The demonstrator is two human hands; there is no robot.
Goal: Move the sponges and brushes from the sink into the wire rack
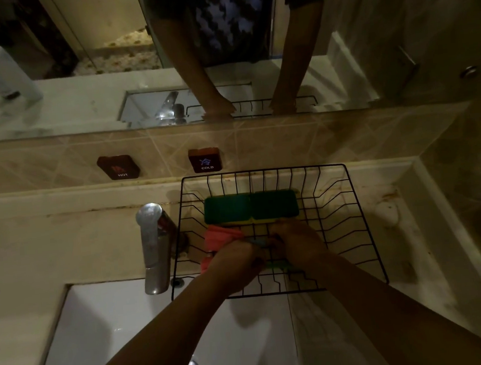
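Both hands (268, 252) knuckles-up inside wire rack (361, 230)

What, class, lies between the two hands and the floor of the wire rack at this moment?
Nothing visible blocks them. Both the left hand and the right hand are already inside the wire rack, near its front. The two green sponges lie behind them at the back, and a pink item sits beside the left hand.

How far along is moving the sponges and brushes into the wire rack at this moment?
Mostly done, it seems. Two green sponges and a pink item already lie in the wire rack. Both the left hand and right hand are inside it, handling something too dark to identify. The visible part of the sink holds nothing, though the arms hide some of it.
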